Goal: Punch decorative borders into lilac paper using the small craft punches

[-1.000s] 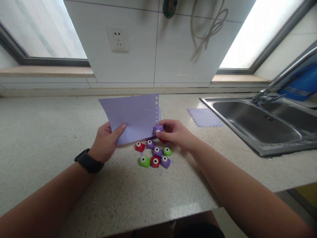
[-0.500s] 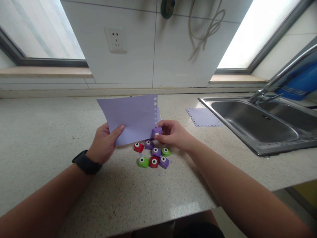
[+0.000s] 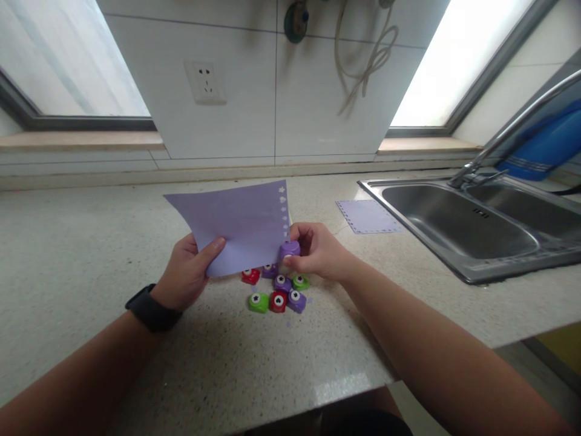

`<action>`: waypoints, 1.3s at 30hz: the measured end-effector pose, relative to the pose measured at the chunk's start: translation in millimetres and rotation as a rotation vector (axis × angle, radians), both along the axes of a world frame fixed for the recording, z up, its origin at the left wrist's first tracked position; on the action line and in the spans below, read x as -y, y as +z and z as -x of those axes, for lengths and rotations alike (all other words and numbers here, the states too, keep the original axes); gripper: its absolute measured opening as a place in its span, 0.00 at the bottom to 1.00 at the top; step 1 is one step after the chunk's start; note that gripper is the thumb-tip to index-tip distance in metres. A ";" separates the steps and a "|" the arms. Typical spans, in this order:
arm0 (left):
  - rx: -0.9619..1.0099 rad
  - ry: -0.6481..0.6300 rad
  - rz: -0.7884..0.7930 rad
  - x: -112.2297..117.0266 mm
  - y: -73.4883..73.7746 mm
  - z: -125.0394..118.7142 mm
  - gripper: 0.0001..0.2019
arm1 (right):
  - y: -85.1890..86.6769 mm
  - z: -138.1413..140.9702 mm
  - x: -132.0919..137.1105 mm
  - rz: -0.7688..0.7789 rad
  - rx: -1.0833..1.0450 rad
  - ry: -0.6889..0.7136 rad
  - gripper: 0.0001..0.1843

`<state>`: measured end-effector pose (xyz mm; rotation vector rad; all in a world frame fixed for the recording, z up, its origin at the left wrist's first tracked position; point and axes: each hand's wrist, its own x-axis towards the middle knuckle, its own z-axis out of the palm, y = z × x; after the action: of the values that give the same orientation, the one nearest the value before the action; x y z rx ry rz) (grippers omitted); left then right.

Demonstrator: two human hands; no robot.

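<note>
My left hand [image 3: 193,272] grips a purple sheet of paper [image 3: 240,224] by its lower left part, thumb on top. Cut-out shapes such as a star and a heart run down the sheet's right edge. At the lower right corner, my right hand [image 3: 318,251] holds a purple craft punch [image 3: 289,249] between thumb and fingers, against that edge. Below the sheet lie several small punches: a red punch [image 3: 278,301], a green punch [image 3: 258,302], a purple punch [image 3: 297,300] and others. The sheet partly covers the rear ones.
A second purple sheet [image 3: 370,217] with punched edges lies flat on the speckled counter [image 3: 204,369], left of the steel sink [image 3: 458,233]. A faucet [image 3: 512,127] rises behind the sink. Tiny paper bits [image 3: 288,324] are scattered near the punches.
The view has shifted slightly. The paper and the punch at its edge sit a little lower over the loose punches, covering more of the rear ones. Both hands keep their hold.
</note>
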<state>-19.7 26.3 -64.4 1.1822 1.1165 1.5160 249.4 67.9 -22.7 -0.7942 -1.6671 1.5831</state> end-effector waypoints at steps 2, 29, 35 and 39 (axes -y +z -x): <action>0.009 -0.002 0.012 0.7 0.4 0.8 0.19 | 1.8 0.2 1.6 -0.004 -0.009 -0.007 0.20; -0.181 -0.061 -0.168 -3.4 13.5 11.5 0.10 | 9.7 -9.3 4.5 -0.780 0.165 -0.113 0.13; -0.146 -0.226 -0.277 -3.4 20.9 13.4 0.06 | 19.6 -11.3 9.4 -0.948 0.217 -0.073 0.11; -0.149 -0.238 -0.250 -1.2 23.0 11.8 0.07 | 21.6 -11.9 11.1 -0.940 0.254 -0.068 0.12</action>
<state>-31.5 27.5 -41.4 1.5623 0.8611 1.4289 261.3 56.8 -1.1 -0.5328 -2.2296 0.5098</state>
